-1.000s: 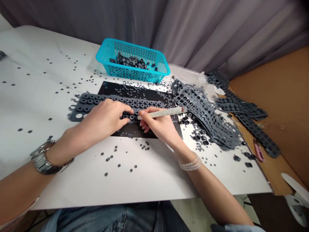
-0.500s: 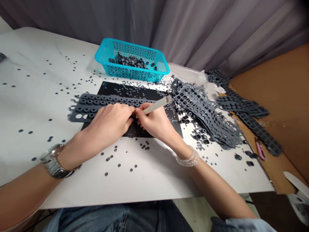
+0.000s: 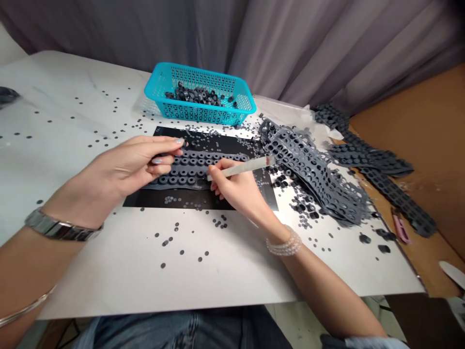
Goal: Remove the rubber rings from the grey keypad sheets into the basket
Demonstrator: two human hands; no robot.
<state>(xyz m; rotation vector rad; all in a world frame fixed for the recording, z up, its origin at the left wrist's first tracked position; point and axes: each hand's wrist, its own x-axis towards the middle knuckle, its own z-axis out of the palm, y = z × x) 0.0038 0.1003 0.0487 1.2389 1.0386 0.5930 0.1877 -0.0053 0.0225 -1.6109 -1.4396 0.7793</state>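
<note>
- Left hand [image 3: 131, 165]: raised just above the strip, fingers loosely curled, with the thumb tucked behind them. Whether it pinches something small cannot be told.
- Right hand [image 3: 236, 186]: closed around a pale stick [image 3: 241, 168], held like a pen, with the near end on the strip and the far end pointing away to the right.
- Strip [image 3: 203, 165]: dark grey rubber, lying across a black sheet [image 3: 145, 201], just beneath both hands. Several rows of rings remain seated in it; its left end is hidden under the left hand, so the rings there cannot be counted.
- Sheet: scattered with small dark discs around the strip, and more dot the white table [image 3: 90, 276] in front of it.
- Basket [image 3: 156, 85]: turquoise plastic mesh, beyond the sheet, holding a shallow layer of dark rings [image 3: 192, 94] that covers only part of its floor.
- Pile [image 3: 308, 167]: grey punched-out sheets heaped to the right of the black sheet, full of empty holes, so these look already stripped of rings.
- Further strips [image 3: 366, 157]: lying on brown cardboard [image 3: 421, 121] at the table's right edge, some with rings apparently in place.
- Pink cutter [image 3: 400, 228]: resting on that cardboard, untouched.
- Watch [image 3: 61, 231]: on the left wrist; pearl bracelet [image 3: 284, 246] on the right.
</note>
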